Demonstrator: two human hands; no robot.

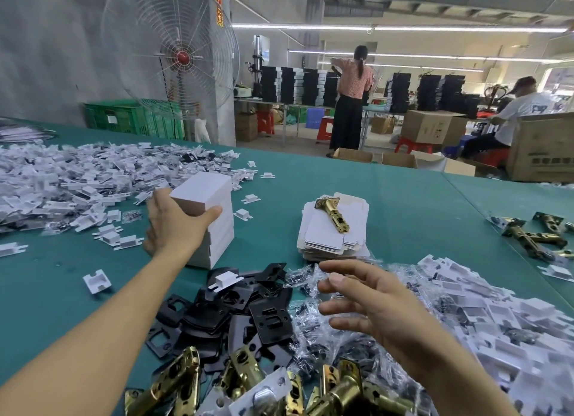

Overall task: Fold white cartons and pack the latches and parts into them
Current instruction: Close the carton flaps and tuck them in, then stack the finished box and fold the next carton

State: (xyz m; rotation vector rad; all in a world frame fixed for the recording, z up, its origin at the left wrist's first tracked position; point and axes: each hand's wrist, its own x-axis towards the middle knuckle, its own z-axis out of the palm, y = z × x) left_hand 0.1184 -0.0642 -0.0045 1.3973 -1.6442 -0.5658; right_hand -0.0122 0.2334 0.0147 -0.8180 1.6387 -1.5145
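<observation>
My left hand (174, 223) grips a folded white carton (202, 192) at the top of a stack of closed white cartons (220, 238) on the green table. A pile of flat unfolded cartons (329, 238) lies to the right with a brass latch (334, 213) on top. My right hand (372, 304) hovers open, fingers spread, over clear bags of small parts (310, 331). Black plates (248, 310) lie in a heap in front of me. More brass latches (242, 381) lie at the near edge.
A big heap of white plastic inserts (77, 179) covers the table's left, another (497, 316) the right. More brass latches (534, 235) lie far right. A standing fan (174, 55), green crates, cardboard boxes and two people are beyond the table.
</observation>
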